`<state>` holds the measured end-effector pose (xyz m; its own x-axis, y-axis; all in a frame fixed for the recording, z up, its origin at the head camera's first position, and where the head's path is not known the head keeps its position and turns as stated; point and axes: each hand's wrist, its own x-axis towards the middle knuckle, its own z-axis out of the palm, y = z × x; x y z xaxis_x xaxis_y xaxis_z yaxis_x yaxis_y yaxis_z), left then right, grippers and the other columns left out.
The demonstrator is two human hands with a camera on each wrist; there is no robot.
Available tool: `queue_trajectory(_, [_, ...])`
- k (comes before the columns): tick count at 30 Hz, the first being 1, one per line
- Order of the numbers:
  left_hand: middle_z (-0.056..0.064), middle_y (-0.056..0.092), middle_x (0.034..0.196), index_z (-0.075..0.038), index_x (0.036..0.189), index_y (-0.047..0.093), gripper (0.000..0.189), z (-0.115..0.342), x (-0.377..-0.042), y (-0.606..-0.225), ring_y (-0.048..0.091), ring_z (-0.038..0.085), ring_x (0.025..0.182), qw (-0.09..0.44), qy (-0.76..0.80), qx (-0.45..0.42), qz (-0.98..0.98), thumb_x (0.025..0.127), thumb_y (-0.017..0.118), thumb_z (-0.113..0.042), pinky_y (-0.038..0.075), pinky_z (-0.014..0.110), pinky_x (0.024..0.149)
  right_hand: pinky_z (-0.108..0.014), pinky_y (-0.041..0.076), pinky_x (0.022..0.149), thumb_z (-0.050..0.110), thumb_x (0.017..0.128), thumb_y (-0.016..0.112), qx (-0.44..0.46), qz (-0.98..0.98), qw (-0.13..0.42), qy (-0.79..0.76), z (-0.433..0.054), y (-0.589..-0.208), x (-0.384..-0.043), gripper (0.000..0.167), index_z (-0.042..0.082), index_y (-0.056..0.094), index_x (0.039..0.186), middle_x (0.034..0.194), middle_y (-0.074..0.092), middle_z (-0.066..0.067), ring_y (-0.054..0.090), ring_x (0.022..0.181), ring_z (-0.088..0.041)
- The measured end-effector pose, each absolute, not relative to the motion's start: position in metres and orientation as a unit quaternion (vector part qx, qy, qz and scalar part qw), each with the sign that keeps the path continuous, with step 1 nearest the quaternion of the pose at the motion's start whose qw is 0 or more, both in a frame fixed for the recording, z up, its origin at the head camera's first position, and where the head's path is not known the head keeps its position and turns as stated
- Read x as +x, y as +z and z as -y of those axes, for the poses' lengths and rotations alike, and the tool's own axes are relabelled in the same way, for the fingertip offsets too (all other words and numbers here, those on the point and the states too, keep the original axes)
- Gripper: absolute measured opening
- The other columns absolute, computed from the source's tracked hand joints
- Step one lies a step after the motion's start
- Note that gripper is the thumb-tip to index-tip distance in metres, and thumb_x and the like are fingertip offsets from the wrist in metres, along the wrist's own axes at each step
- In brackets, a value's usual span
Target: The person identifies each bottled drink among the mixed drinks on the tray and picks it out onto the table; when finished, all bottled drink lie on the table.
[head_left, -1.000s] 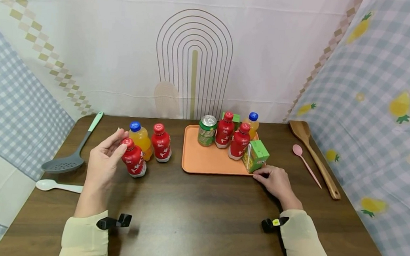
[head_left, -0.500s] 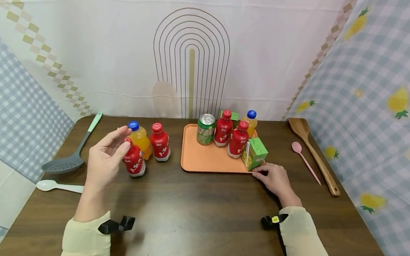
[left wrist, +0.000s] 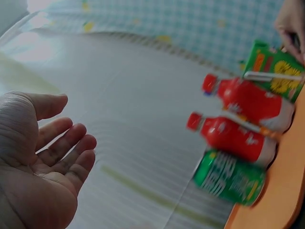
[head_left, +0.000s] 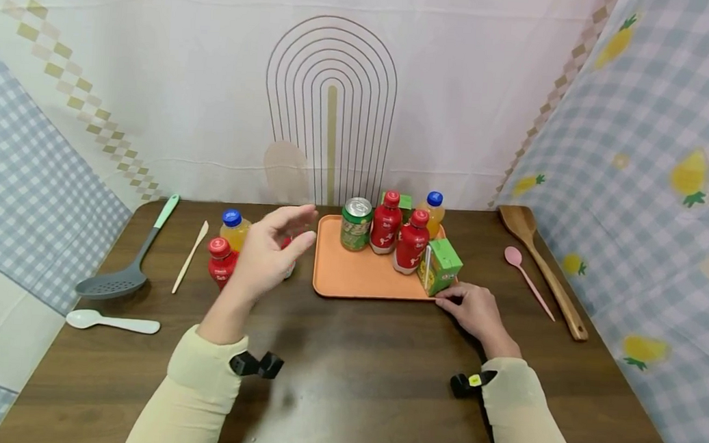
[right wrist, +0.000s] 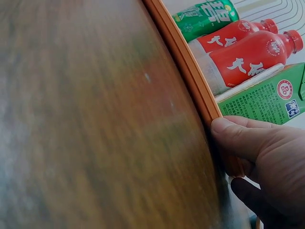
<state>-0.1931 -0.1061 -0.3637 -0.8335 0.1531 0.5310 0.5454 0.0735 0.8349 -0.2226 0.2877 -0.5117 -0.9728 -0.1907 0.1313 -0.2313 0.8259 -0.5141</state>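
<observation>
My left hand (head_left: pixel 268 253) hovers with relaxed fingers in front of a red bottle that it almost wholly hides in the head view. Nothing is in its palm in the left wrist view. Just left of it stand a red-capped bottle (head_left: pixel 220 261) and an orange juice bottle (head_left: pixel 233 232) with a blue cap. My right hand (head_left: pixel 474 312) pinches the front right corner of an orange tray (head_left: pixel 356 283), thumb on the rim in the right wrist view. The tray bears a green can (head_left: pixel 356 227), two red bottles (right wrist: pixel 248 59), green drink cartons (head_left: pixel 441 265) and another juice bottle (head_left: pixel 434 213).
On the left lie a grey slotted turner (head_left: pixel 115 282), a white spoon (head_left: pixel 113 322) and a thin pale stick (head_left: pixel 190 258). A pink spoon (head_left: pixel 526 278) and a wooden spatula (head_left: pixel 548 276) lie on the right. Patterned cloth hangs behind the dark wooden table (head_left: pixel 349 386).
My left hand has moved right, away from the front red bottle, and now covers the other red bottle near the tray. The pale stick has come into sight. My right hand keeps its place.
</observation>
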Motion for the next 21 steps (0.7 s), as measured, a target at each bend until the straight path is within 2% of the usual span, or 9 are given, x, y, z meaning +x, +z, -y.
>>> queue_trajectory(5, [0.011,0.064,0.118,-0.003,0.125,0.062,0.036,0.078,-0.208,-0.365,0.059,0.025,0.108,0.133,-0.591,-0.272,0.748,0.090,0.068,-0.009,0.048,0.043,0.095,-0.046,0.051,0.080,0.028,0.083,0.077,0.112,0.955,0.037,0.274,-0.289,-0.514,-0.222,0.009,0.021,0.079,0.089,0.093,0.072,0.000,0.065,0.089,-0.020])
queue_trajectory(12, [0.006,0.064,0.116,-0.006,0.123,0.064,0.034,0.036,-0.234,-0.368,0.060,0.016,0.105,0.117,-0.544,-0.302,0.775,0.090,0.068,-0.016,0.051,0.034,0.091,-0.048,0.050,0.082,0.027,0.083,0.077,0.115,0.955,0.038,0.273,-0.291,-0.512,-0.223,0.009,0.020,0.079,0.089,0.096,0.072,-0.002,0.065,0.092,-0.022])
queue_trajectory(15, [0.005,0.064,0.115,-0.007,0.123,0.064,0.035,0.019,-0.247,-0.371,0.060,0.015,0.102,0.102,-0.529,-0.291,0.791,0.091,0.067,-0.020,0.051,0.030,0.090,-0.048,0.050,0.082,0.027,0.083,0.077,0.112,0.955,0.037,0.273,-0.291,-0.512,-0.223,0.009,0.019,0.079,0.088,0.096,0.072,-0.002,0.065,0.092,-0.022])
queue_trajectory(21, [0.003,0.063,0.120,-0.010,0.126,0.063,0.039,-0.005,-0.270,-0.378,0.061,0.014,0.101,0.079,-0.515,-0.256,0.814,0.092,0.066,-0.028,0.052,0.029,0.087,-0.047,0.051,0.080,0.028,0.083,0.077,0.117,0.954,0.041,0.272,-0.288,-0.512,-0.223,0.010,0.020,0.079,0.088,0.092,0.071,-0.001,0.065,0.089,-0.021])
